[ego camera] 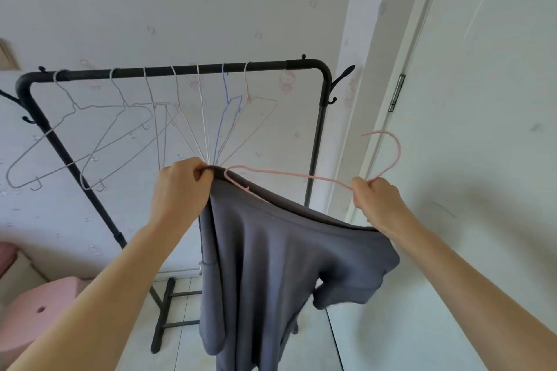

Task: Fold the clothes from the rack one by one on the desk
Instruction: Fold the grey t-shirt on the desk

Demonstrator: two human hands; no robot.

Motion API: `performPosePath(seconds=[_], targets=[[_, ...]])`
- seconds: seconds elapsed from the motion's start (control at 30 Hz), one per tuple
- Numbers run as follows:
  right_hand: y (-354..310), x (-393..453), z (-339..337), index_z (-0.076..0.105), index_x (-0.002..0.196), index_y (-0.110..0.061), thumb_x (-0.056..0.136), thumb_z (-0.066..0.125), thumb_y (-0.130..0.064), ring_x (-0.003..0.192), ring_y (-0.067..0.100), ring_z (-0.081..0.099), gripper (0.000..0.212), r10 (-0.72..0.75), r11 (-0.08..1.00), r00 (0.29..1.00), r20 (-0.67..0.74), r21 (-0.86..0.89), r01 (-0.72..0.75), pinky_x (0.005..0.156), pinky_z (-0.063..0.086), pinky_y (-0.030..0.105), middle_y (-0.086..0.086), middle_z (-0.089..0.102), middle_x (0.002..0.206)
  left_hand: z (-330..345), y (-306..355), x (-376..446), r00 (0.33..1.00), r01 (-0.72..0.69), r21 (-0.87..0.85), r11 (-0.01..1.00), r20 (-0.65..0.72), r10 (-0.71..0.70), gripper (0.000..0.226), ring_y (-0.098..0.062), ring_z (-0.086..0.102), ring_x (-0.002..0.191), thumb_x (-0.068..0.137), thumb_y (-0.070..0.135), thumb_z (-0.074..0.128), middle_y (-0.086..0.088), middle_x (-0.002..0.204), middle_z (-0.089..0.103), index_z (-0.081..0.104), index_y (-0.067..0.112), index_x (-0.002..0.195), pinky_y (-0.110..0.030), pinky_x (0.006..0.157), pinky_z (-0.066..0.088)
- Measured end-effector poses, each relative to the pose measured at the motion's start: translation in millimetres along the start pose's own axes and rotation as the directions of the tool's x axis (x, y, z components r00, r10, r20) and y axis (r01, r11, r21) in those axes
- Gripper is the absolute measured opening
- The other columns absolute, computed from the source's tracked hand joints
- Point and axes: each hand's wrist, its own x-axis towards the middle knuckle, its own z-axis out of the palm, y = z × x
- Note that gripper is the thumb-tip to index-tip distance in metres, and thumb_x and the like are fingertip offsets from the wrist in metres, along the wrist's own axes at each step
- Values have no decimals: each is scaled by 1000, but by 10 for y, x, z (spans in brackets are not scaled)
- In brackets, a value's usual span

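Two hands are up in front of the rack. The left hand has its fingers curled tight round the top edge of the grey garment, bunching the cloth in its fist. The right hand pinches the neck of the pink hanger, just below its hook, which curls up to the right beside the door frame. One end of that hanger is tucked into the garment's top edge near the left hand; the rest of it runs bare above the cloth across to the right hand. The garment hangs between the two arms, draping down with a sleeve dangling at the right. Behind them stands the black rack, its bar carrying a row of bare wire hangers, one of them a blue hanger. Low at the left sits a pink stool.
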Motion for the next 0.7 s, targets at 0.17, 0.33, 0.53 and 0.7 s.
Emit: performPosePath(seconds=[0.17,0.33,0.53,0.7], targets=[[121,87,-45,28,54,-17,86,35,-22,50,17,22,32,24,989,998,62,147,-33,54,26,31,-3,26,48,-197,-120,-18,964,-239,-126,963,84,251,16,-7,53,81,95,10,48,6,89,57,59,17,86,-21,73,43],[147,112,22,23,53,-19,80,30,-15,55,19,14,28,86,790,986,143,594,-155,56,23,33,1,18,52,-269,-6,-104,972,-122,-318,940,152,178,22,-8,44,61,100,11,38,-6,73,55,52,18,84,-25,57,35],[-166,-1,367,30,54,-17,83,32,-18,53,17,19,30,52,572,971,234,790,-221,57,28,32,2,21,55,-118,122,-174,987,28,-461,887,152,47,20,-13,37,50,99,18,44,-6,58,45,55,14,83,-24,46,31],[-402,32,403,40,66,-17,97,35,-38,49,16,30,38,79,632,993,87,766,-117,55,37,30,-2,30,53,-87,22,-147,994,24,-436,900,106,25,19,-10,27,42,100,17,44,-5,53,40,56,14,86,-19,39,24]])
